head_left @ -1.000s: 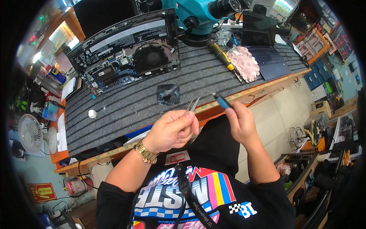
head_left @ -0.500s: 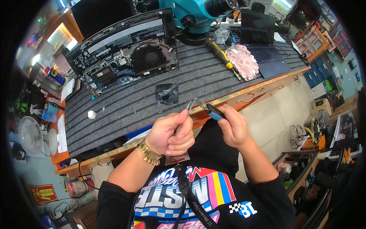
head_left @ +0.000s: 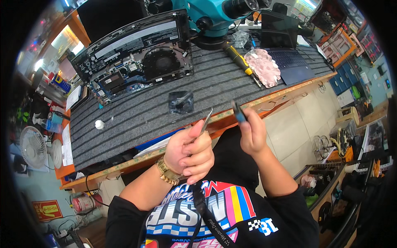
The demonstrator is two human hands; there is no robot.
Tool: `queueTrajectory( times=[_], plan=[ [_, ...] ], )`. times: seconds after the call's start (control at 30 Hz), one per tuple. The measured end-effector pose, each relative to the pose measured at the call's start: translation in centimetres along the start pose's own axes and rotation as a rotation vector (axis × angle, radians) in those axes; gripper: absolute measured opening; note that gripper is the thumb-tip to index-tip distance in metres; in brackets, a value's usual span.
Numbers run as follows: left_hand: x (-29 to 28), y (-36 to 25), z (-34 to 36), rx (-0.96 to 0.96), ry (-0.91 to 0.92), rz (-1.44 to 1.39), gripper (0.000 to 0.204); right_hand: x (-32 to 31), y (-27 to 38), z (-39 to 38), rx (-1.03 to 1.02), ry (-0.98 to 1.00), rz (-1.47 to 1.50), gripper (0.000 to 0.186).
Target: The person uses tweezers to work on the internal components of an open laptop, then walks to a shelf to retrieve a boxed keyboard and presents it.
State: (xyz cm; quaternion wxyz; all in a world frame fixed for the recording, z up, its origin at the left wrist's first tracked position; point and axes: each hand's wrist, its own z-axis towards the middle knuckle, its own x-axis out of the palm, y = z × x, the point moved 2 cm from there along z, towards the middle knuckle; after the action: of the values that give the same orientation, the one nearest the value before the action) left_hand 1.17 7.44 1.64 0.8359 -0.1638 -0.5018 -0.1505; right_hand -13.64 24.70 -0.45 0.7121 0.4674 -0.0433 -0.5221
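Observation:
Above my lap, just off the bench's front edge, my left hand (head_left: 191,156) is closed around a pair of metal tweezers (head_left: 209,120), whose tips point up and away from me. To its right, my right hand (head_left: 253,133) grips a small black-and-blue hand tool (head_left: 238,112). Motion blurs that tool, and its exact kind does not show. A gap separates it from the tweezer tips. Beyond them on the striped mat (head_left: 144,120) lies a small dark square piece with a shiny film (head_left: 181,102). Farther back at left stands an opened laptop chassis (head_left: 136,62) showing its fan, board and battery.
A teal microscope (head_left: 211,18) rises at the back. Right of it lie a yellow-and-black screwdriver (head_left: 244,64), a crumpled pinkish cloth-like piece (head_left: 263,68) and a dark laptop (head_left: 289,64). A white lump (head_left: 99,124) sits on the mat at left, near a small fan (head_left: 34,146).
My right hand has drawn back right and up, taking the black-and-blue tool away from the tweezers. My left hand has shifted slightly right, the tweezers tilting more upright.

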Motion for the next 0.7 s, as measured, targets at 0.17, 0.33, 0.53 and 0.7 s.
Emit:
queueTrajectory(
  times=[0.17,0.33,0.53,0.7],
  plan=[
    [-0.7,-0.5,-0.5,0.005,-0.016,-0.011,0.067,0.5,-0.1,0.6,0.112,0.018,-0.097,0.021],
    [-1.0,-0.7,-1.1,-0.021,-0.053,0.019,0.068,-0.9,1.7,0.7,-0.050,0.114,-0.030,0.022],
    [-0.5,-1.7,-1.7,-0.052,-0.194,0.212,0.069,-3.0,-1.5,2.3,0.232,-0.038,-0.235,0.026],
    [1.6,-2.5,-1.0,-0.112,-0.710,0.982,0.062,-3.4,-3.6,6.1,0.168,-0.077,-0.602,0.032]
  ],
)
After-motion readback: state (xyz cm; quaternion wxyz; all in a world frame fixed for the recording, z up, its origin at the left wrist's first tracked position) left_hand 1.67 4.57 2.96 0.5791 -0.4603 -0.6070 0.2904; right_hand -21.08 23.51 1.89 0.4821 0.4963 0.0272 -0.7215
